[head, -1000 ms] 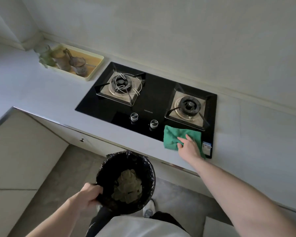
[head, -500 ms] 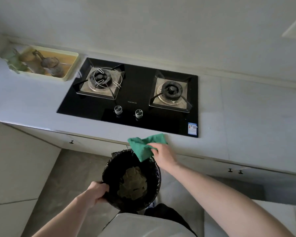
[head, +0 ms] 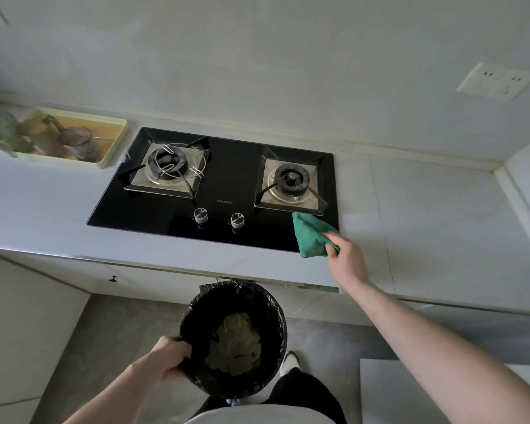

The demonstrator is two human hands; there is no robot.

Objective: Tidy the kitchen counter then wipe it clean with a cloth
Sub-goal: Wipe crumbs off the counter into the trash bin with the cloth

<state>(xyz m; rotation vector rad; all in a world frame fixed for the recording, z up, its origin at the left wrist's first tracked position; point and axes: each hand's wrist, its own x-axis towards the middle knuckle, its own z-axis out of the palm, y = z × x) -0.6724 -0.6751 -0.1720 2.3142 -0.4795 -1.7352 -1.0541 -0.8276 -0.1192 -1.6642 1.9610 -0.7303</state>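
Observation:
A green cloth [head: 309, 235] lies on the front right corner of the black gas hob [head: 227, 191], under the right burner. My right hand [head: 348, 260] holds the cloth by its right edge, fingers curled over it, resting on the white counter [head: 426, 228]. Below the counter edge, my left hand [head: 170, 358] grips the left rim of a round bin lined with a black bag [head: 236, 338]. Crumpled greenish-brown waste lies inside the bin.
A cream tray [head: 110, 148] with a glass jug, a cup and a small plant stands on the counter left of the hob. Two knobs [head: 219, 217] sit at the hob's front. A wall socket [head: 497, 81] is at upper right. Cabinet doors run below the counter.
My right hand carried the cloth from the counter edge above the bin back up onto the hob's front right corner. The bin stays in my left hand.

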